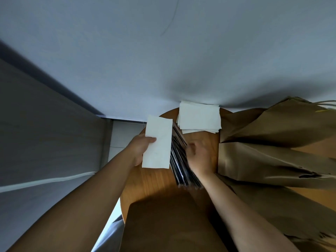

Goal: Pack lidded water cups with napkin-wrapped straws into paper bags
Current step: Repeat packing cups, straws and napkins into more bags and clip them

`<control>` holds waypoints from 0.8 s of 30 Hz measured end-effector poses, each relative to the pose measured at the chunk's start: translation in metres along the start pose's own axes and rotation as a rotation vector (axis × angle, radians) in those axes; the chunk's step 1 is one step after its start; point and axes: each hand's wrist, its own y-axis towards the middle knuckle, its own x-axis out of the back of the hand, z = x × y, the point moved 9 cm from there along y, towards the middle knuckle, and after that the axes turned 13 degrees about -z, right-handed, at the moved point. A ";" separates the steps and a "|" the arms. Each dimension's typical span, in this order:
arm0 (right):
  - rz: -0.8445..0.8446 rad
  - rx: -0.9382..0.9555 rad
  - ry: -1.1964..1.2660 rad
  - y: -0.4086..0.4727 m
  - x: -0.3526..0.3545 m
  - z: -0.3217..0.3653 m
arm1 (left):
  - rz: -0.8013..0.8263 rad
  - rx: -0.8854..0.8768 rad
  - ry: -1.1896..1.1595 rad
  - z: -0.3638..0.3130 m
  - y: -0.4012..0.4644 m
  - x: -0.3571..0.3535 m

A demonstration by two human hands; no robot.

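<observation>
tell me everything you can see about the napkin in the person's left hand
The napkin is a plain white, folded rectangle of soft paper, flat and uncreased, held lengthwise above the round wooden table. The left hand pinches its left edge, thumb on top. Its right edge overlaps the pile of dark straws. It lies apart from the napkin stack.

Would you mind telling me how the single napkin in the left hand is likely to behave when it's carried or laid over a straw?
The napkin is probably light: the left hand holds it by one edge alone. It looks thin, so likely floppy, though folded flat it keeps its shape here. It may tear easily if tugged.
</observation>
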 end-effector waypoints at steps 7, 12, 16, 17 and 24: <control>0.206 -0.260 -0.242 0.009 -0.029 -0.051 | -0.055 0.015 0.006 0.011 -0.002 0.004; 0.278 -0.129 -0.444 0.003 -0.031 -0.046 | -0.052 0.005 0.014 0.016 -0.013 -0.003; 0.256 -0.107 -0.440 -0.003 -0.023 -0.041 | -0.059 -0.031 0.009 0.019 -0.021 -0.006; 0.218 -0.113 -0.381 -0.004 -0.017 -0.035 | -0.071 -0.046 0.020 0.019 -0.025 -0.006; -0.084 -0.036 0.206 -0.034 0.059 0.048 | -0.108 -0.243 0.055 -0.001 -0.075 -0.022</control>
